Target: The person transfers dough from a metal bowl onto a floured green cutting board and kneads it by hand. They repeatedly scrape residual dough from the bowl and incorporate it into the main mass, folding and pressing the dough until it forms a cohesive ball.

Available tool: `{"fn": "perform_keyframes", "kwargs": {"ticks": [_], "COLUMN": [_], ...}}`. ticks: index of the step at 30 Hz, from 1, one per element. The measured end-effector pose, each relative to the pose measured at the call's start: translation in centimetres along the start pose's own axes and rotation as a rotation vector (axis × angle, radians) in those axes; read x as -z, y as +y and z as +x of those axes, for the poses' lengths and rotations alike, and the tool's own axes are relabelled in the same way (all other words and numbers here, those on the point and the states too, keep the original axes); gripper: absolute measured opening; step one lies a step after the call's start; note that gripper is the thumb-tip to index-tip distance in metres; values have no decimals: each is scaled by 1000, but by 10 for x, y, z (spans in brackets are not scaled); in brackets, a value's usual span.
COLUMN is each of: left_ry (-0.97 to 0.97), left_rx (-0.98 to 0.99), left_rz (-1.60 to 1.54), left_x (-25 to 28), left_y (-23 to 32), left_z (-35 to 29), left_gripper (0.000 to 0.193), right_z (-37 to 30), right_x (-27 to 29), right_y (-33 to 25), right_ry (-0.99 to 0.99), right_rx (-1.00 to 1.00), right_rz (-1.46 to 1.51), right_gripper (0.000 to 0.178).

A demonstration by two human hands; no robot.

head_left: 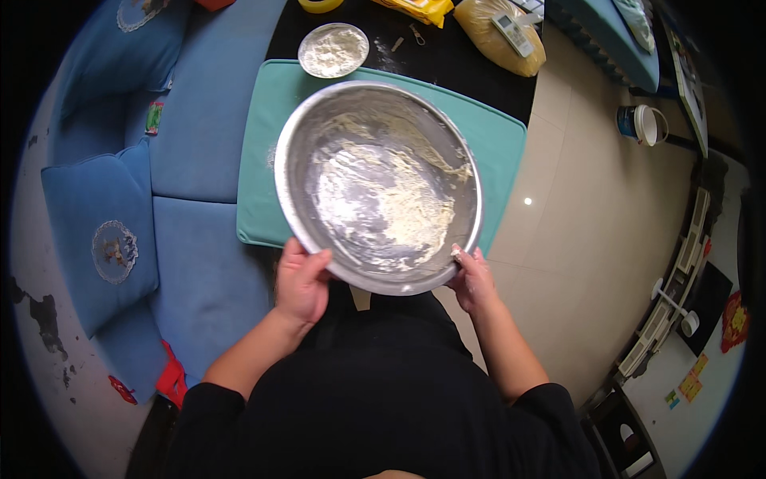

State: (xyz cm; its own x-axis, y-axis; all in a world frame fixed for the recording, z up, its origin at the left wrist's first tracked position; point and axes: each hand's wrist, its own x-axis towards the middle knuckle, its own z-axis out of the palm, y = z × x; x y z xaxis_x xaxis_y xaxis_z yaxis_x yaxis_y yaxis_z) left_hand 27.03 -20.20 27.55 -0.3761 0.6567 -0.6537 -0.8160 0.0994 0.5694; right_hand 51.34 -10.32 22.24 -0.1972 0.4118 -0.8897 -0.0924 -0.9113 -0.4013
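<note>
A large steel mixing bowl [297, 209] is held over the near part of a teal mat [259, 160]. Pale, sticky dough [411, 211] is smeared over its bottom and up its right wall. My left hand [303, 279] grips the rim at the near left, thumb on top and fingers beneath. At the near right, my right hand [474, 279] is closed on the rim too, with bits of dough on its thumb. Beyond the mat's far edge stands a small bowl [302, 57] of white flour [333, 52].
A black table [479, 88] lies under the mat. On its far side are a yellow packet [415, 8], a bag of yellowish grain or meal [487, 52] with a remote control [512, 33] on it, and a roll of tape [321, 5]. A blue sofa [203, 120] borders the left; a white bucket [642, 125] stands right.
</note>
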Motion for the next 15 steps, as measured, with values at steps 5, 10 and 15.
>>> {"fn": "perform_keyframes", "kwargs": {"ticks": [5, 10, 15], "left_ry": [-410, -222, -282], "left_rx": [382, 392, 328], "left_rz": [456, 685, 715], "left_x": [16, 67, 41], "left_y": [-24, -17, -1], "left_z": [11, 52, 84], "left_gripper": [25, 30, 45], "right_z": [32, 39, 38], "right_x": [65, 105, 109], "right_y": [5, 5, -22], "right_ry": [258, 238, 91], "right_rx": [110, 284, 334], "right_rz": [16, -205, -267], "right_gripper": [36, 38, 43]}}
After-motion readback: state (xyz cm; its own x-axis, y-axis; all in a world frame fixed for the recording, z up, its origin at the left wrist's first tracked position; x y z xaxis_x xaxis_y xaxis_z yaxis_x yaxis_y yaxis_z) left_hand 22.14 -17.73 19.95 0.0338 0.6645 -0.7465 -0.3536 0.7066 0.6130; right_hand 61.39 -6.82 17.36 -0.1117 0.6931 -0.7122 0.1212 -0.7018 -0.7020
